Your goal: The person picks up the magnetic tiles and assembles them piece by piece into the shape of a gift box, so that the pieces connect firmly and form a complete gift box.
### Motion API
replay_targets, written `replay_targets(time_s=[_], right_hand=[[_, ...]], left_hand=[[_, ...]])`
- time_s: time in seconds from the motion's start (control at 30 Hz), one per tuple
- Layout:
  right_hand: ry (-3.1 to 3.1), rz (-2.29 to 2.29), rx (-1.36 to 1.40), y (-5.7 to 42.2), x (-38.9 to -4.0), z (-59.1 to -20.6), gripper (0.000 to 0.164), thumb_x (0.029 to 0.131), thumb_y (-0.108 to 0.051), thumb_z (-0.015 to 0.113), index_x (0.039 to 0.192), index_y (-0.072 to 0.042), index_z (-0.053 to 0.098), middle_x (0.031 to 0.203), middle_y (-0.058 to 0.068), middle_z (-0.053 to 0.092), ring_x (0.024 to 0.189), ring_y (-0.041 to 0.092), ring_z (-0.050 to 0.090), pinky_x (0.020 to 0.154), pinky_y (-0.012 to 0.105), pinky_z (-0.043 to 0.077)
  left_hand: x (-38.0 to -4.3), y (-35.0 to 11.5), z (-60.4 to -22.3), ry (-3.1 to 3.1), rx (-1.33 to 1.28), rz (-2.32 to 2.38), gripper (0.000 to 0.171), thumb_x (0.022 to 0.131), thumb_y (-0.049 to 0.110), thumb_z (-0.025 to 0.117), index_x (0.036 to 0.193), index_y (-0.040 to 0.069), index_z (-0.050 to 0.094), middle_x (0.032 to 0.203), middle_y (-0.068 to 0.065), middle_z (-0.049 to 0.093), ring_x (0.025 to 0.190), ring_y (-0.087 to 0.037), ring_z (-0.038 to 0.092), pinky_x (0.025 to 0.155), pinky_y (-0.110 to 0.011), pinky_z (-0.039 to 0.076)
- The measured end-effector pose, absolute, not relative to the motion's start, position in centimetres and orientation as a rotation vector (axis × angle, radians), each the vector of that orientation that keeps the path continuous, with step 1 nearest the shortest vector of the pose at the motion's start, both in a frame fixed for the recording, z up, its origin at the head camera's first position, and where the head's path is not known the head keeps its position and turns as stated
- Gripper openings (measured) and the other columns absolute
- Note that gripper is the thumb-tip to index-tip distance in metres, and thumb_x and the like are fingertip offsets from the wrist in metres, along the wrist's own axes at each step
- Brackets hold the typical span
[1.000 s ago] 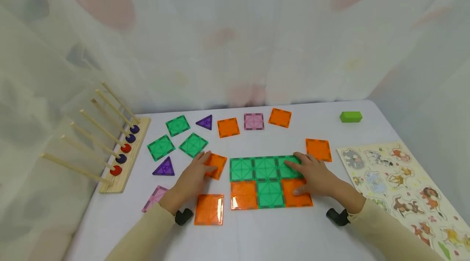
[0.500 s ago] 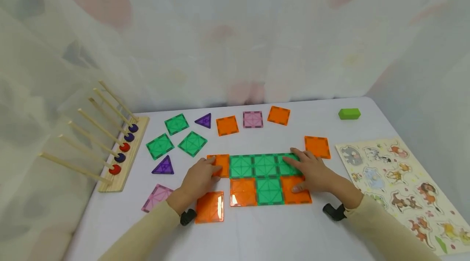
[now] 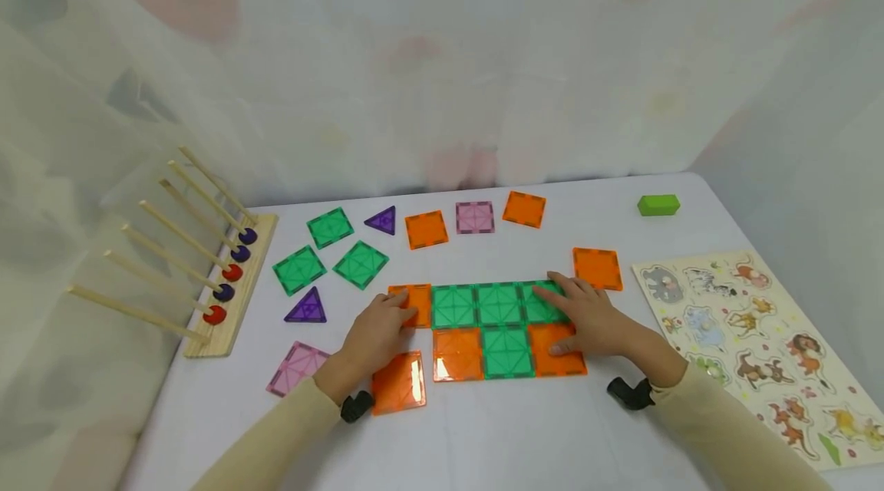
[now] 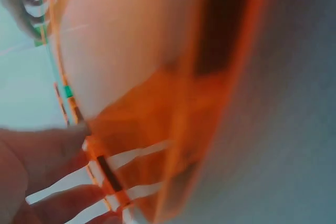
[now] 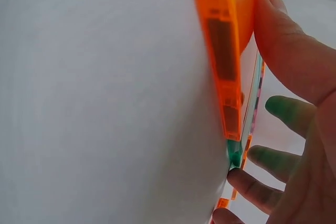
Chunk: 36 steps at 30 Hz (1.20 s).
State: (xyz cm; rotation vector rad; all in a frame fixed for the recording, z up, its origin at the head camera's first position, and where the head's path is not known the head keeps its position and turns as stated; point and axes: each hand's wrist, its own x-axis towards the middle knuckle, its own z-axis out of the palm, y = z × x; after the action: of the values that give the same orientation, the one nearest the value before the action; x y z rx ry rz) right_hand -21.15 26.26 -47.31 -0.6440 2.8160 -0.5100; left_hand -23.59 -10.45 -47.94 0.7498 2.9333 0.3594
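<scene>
Several translucent magnetic tiles lie flat in a two-row block. Green square tiles [image 3: 453,307] fill most of its far row, and a green tile [image 3: 508,351] sits between two orange tiles in the near row. At the far row's left end, an orange square tile [image 3: 417,298] lies against the green edge. My left hand [image 3: 376,334] rests its extended fingers on that orange tile; the left wrist view shows fingers [image 4: 68,203] touching a tile edge. My right hand [image 3: 597,322] is spread over the right end, its fingers on the green tile and its thumb on the orange tile [image 3: 550,359].
A loose orange tile [image 3: 399,383] lies by the left wrist, a pink tile [image 3: 297,368] further left. More tiles are scattered behind. A wooden peg rack [image 3: 242,299] stands left. On the right are an animal puzzle board [image 3: 753,353] and a green block [image 3: 658,205].
The left hand has turned the orange tile straight and slid it right, against the green row. The loose orange tile by the wrist has shifted and tilted slightly. The right hand has stayed put.
</scene>
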Motion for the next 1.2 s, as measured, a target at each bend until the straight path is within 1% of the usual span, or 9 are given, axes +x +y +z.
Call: replay_targets(time_s=[0.13, 0.23, 0.3, 0.43, 0.63, 0.77, 0.97, 1.1, 1.2], right_hand=[[2.809, -0.517, -0.631, 26.4, -21.1, -47.5, 0.09, 0.077, -0.046, 0.077, 0.151, -0.018, 0.032, 0.157, 0.019, 0.02, 0.138, 0.048, 0.024, 0.102, 0.073, 0.026], [2.818, -0.52, -0.64, 26.5, -21.1, -47.6, 0.089, 0.078, -0.046, 0.076, 0.15, -0.018, 0.033, 0.157, 0.019, 0.021, 0.138, 0.048, 0.024, 0.102, 0.072, 0.027], [2.828, -0.519, -0.648, 26.5, -21.1, -47.7, 0.089, 0.078, -0.047, 0.076, 0.15, -0.018, 0.033, 0.156, 0.019, 0.022, 0.138, 0.048, 0.024, 0.101, 0.073, 0.027], [2.84, -0.514, -0.646, 26.6, -21.1, -47.8, 0.089, 0.077, -0.047, 0.076, 0.15, -0.018, 0.033, 0.156, 0.018, 0.023, 0.138, 0.047, 0.025, 0.1, 0.073, 0.027], [2.849, -0.525, -0.645, 26.7, -21.0, -47.8, 0.09, 0.077, -0.047, 0.076, 0.15, -0.017, 0.034, 0.156, 0.018, 0.023, 0.137, 0.047, 0.026, 0.1, 0.073, 0.027], [2.861, -0.523, -0.64, 26.9, -21.0, -47.8, 0.09, 0.076, -0.047, 0.077, 0.149, -0.016, 0.034, 0.155, 0.018, 0.024, 0.137, 0.047, 0.027, 0.1, 0.072, 0.028], [2.853, -0.529, -0.635, 26.5, -21.4, -47.9, 0.087, 0.077, -0.046, 0.077, 0.149, -0.018, 0.036, 0.156, 0.018, 0.024, 0.137, 0.047, 0.027, 0.102, 0.072, 0.026], [2.851, -0.548, -0.623, 26.3, -21.4, -47.8, 0.083, 0.078, -0.045, 0.076, 0.146, -0.016, 0.04, 0.154, 0.021, 0.025, 0.136, 0.049, 0.027, 0.101, 0.073, 0.026], [2.855, -0.52, -0.616, 26.5, -21.4, -47.8, 0.082, 0.078, -0.046, 0.075, 0.146, -0.016, 0.042, 0.155, 0.021, 0.025, 0.136, 0.048, 0.027, 0.103, 0.07, 0.027]], left_hand=[[-22.6, -11.1, -47.7, 2.864, 0.705, 0.391, 0.055, 0.087, 0.034, 0.07, 0.132, 0.005, 0.058, 0.147, -0.018, 0.044, 0.137, -0.037, 0.038, 0.107, -0.048, 0.04], [-21.5, -12.0, -47.5, 2.803, 0.64, 0.441, 0.071, 0.082, 0.041, 0.073, 0.138, 0.003, 0.051, 0.152, -0.018, 0.035, 0.143, -0.037, 0.027, 0.109, -0.05, 0.036], [-20.6, -12.6, -47.3, 2.781, 0.593, 0.481, 0.079, 0.078, 0.043, 0.076, 0.14, 0.004, 0.048, 0.155, -0.017, 0.03, 0.145, -0.036, 0.022, 0.11, -0.051, 0.035], [-18.9, -13.3, -47.2, 2.767, 0.543, 0.546, 0.086, 0.072, 0.038, 0.082, 0.144, 0.01, 0.044, 0.158, -0.013, 0.025, 0.147, -0.034, 0.018, 0.107, -0.052, 0.038], [-17.6, -13.3, -47.8, 2.784, 0.533, 0.578, 0.087, 0.07, 0.033, 0.083, 0.146, 0.017, 0.042, 0.159, -0.011, 0.023, 0.146, -0.035, 0.018, 0.104, -0.052, 0.041], [-18.6, -13.2, -48.3, 2.799, 0.544, 0.583, 0.088, 0.069, 0.036, 0.083, 0.146, 0.018, 0.043, 0.16, -0.01, 0.021, 0.148, -0.034, 0.015, 0.105, -0.051, 0.04], [-22.1, -13.1, -48.6, 2.794, 0.629, 0.513, 0.091, 0.07, 0.045, 0.08, 0.145, 0.01, 0.042, 0.159, -0.01, 0.024, 0.148, -0.034, 0.016, 0.11, -0.049, 0.035], [-23.8, -12.7, -48.3, 2.761, 0.672, 0.487, 0.091, 0.071, 0.043, 0.08, 0.145, 0.008, 0.041, 0.158, -0.011, 0.025, 0.147, -0.034, 0.019, 0.112, -0.048, 0.033], [-23.9, -12.2, -48.0, 2.743, 0.688, 0.49, 0.09, 0.072, 0.04, 0.08, 0.145, 0.005, 0.041, 0.158, -0.014, 0.025, 0.145, -0.035, 0.023, 0.113, -0.048, 0.032]])
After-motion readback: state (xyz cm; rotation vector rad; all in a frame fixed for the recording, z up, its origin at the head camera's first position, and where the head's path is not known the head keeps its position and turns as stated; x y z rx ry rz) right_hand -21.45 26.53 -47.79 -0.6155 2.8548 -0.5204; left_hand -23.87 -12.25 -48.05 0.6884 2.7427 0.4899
